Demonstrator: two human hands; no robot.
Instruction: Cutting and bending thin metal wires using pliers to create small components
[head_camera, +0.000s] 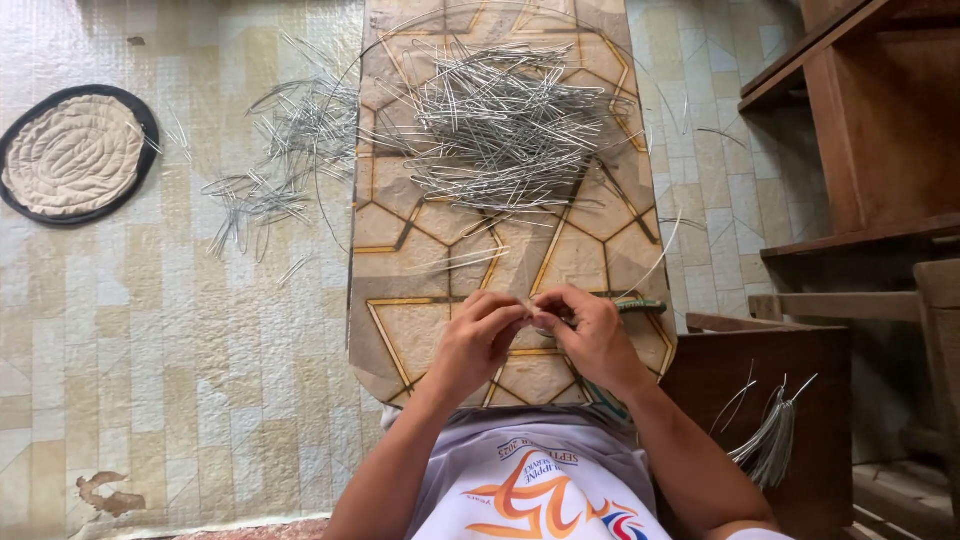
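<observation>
Both hands meet over the near end of a patterned board (400, 340). The left hand (478, 335) and right hand (590, 335) have fingertips pressed together, pinching what appears to be one thin wire piece (533, 310) between them; its long axis is hard to make out. A wire pile (500, 125) lies well beyond both hands, equally distant.

A round quilted mat (75, 153) is lying on the patterned floor covering (150, 350). Wooden shelving (870, 130) is standing at right.
</observation>
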